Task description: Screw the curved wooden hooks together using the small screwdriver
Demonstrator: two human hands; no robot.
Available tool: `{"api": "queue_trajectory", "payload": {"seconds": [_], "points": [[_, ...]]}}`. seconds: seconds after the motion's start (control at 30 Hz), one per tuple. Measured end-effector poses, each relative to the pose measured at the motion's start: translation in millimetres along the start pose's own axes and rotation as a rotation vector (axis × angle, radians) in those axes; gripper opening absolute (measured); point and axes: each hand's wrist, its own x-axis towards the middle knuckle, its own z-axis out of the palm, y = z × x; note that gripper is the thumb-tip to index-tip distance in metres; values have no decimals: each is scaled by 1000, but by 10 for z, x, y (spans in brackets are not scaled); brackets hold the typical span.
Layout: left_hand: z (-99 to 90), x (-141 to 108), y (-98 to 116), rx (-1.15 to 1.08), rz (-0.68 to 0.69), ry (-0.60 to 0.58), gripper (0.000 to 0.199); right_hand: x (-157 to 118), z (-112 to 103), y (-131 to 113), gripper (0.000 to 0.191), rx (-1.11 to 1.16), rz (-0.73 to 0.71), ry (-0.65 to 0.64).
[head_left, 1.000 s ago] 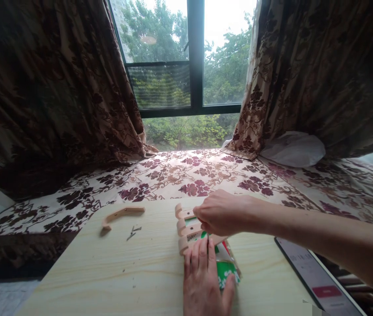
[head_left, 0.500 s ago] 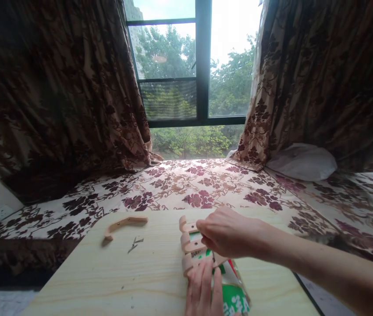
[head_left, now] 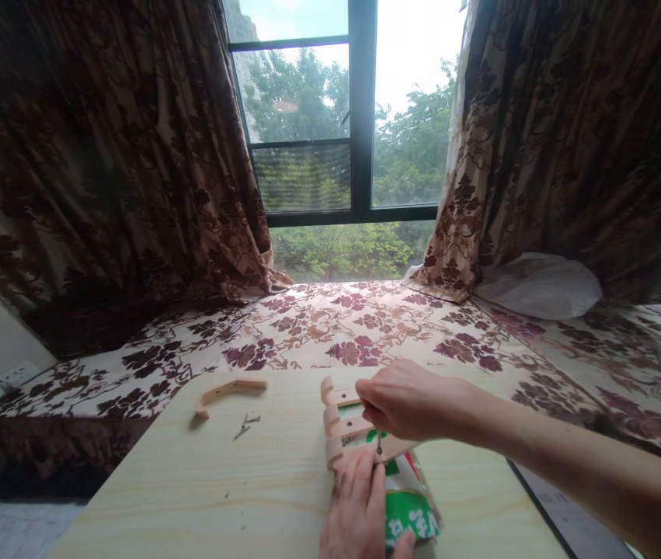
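Note:
Three curved wooden hooks (head_left: 339, 422) lie side by side over a green-and-white plastic packet (head_left: 408, 512) on the pale board, their rounded ends to the left. My left hand (head_left: 356, 501) holds the nearest wooden hook steady, its fingers over the hook and packet and its thumb out to the side. My right hand (head_left: 397, 400) is closed in a fist around a screwdriver (head_left: 379, 441); only the thin metal shaft shows, its handle hidden in the fist. The tip of the shaft meets a dark hole or screw head in the nearest hook.
Another wooden hook (head_left: 231, 392) lies apart at the board's back left. Several screws (head_left: 247, 424) lie near it on the wooden board (head_left: 190, 489). A flat dark-edged device (head_left: 563, 505) is at the right, under my forearm. Behind are a floral cloth (head_left: 353, 326) and a white bag (head_left: 540, 286).
The view has shifted slightly. My right fist has moved a little towards me and turned, so the shaft now shows over the nearest hook. My left hand stays on that hook.

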Motion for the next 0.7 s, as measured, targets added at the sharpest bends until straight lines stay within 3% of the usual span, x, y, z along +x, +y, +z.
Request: {"api": "queue_trajectory", "payload": {"seconds": [0.17, 0.33, 0.47, 0.7], "points": [[84, 48, -8, 84, -12, 21, 55, 28, 13, -9, 20, -10, -14, 22], [254, 96, 64, 307, 5, 177, 50, 44, -31, -38, 19, 9, -35, -25], [340, 84, 71, 446, -14, 261, 33, 39, -68, -42, 19, 24, -18, -79], [343, 92, 74, 406, -26, 276, 42, 68, -116, -10, 21, 15, -1, -91]]}}
